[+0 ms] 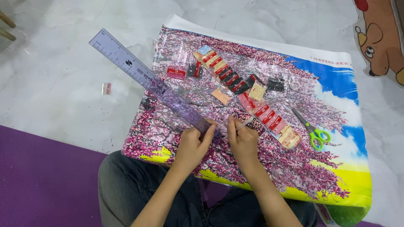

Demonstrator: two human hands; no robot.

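On a marble floor lies a large diamond-painting canvas (269, 168) showing a pink blossom tree, blue sky and yellow ground; every place below is given relative to this canvas. At its near edge, close to the person's lap, both hands work side by side. The left hand (191, 145) presses its curled fingers onto the near end of a long translucent purple ruler (147, 80), which lies slanted across the canvas's left part and juts out past its far left edge. The right hand (243, 141), just right of the ruler's near end, has its fingers closed around a thin pale pen-like stylus (245, 123), its tip pointing toward the canvas's centre. Across the middle of the canvas runs a diagonal row of small bead packets (235, 82), red, black, pink and cream. Toward the canvas's right side rest green-handled scissors (313, 130). Off the left edge, on the floor, lies one small stray packet (107, 88).
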